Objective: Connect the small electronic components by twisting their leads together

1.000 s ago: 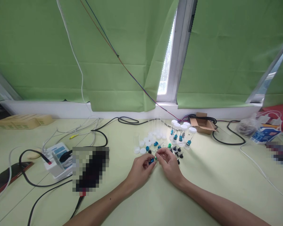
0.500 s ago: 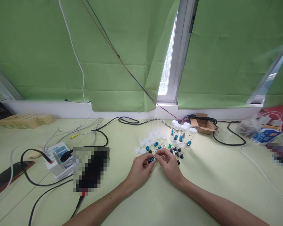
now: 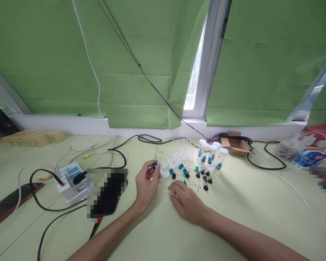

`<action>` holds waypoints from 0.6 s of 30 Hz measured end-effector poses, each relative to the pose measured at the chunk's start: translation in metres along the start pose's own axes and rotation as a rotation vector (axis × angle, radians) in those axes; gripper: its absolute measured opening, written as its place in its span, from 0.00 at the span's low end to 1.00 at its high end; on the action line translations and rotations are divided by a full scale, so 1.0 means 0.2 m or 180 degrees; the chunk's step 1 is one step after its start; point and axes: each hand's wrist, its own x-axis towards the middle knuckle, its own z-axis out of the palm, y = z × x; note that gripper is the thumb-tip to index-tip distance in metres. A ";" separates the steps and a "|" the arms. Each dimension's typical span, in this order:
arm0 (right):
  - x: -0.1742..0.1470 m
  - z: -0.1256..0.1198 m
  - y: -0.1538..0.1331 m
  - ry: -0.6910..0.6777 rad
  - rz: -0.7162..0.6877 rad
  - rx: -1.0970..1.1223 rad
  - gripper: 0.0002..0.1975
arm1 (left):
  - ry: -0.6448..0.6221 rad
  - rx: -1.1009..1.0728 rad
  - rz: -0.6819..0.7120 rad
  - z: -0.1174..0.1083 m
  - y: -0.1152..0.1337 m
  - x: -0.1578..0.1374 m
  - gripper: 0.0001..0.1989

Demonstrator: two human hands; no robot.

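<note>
In the head view, a slackened fingertip pinch could have let the blue piece (image 3: 155, 165) drop from the left hand (image 3: 149, 182), left of the capped vials (image 3: 213, 148), where it looked small and glossy beneath a thin, top-bent wire (image 3: 155, 155), while the right hand (image 3: 188, 202), nearer those vials, had loosely curled, slightly parted fingers with nothing visible between them.

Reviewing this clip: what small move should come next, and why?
Probably the right hand should reach for one of the clear tubes. The left hand pinches a blue piece with a bent wire rising from it, resembling those inside the white-capped tubes, while the right hand appears to hold nothing.
</note>
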 end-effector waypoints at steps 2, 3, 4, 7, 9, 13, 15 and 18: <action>0.01 0.01 0.00 -0.0189 0.0024 -0.0197 0.14 | 0.0150 -0.0023 0.0091 -0.01 0.00 0.02 0.13; 0.02 0.01 0.00 -0.0221 0.0074 -0.0271 0.14 | 0.0213 -0.0038 0.0128 -0.01 0.00 0.03 0.13; 0.03 0.02 0.01 -0.0241 0.0150 -0.0337 0.14 | 0.0264 -0.0049 0.0156 -0.01 0.00 0.04 0.12; 0.10 0.04 -0.01 -0.0364 0.0342 -0.0655 0.12 | 0.0331 -0.0049 0.0204 -0.02 -0.01 0.06 0.12; 0.16 0.06 -0.03 -0.0598 0.0474 -0.1056 0.10 | 0.0306 -0.0034 0.0209 -0.02 -0.01 0.05 0.11; 0.27 0.11 -0.06 -0.0836 0.0729 -0.1745 0.12 | 0.0221 0.0001 0.0147 -0.02 -0.02 0.03 0.12; 0.31 0.14 -0.06 -0.0933 0.0708 -0.1962 0.13 | 0.0199 0.0048 0.0129 -0.02 -0.02 0.02 0.12; 0.33 0.17 -0.05 -0.1136 0.0632 -0.2193 0.17 | 0.0189 0.0131 0.0157 -0.01 -0.01 0.01 0.13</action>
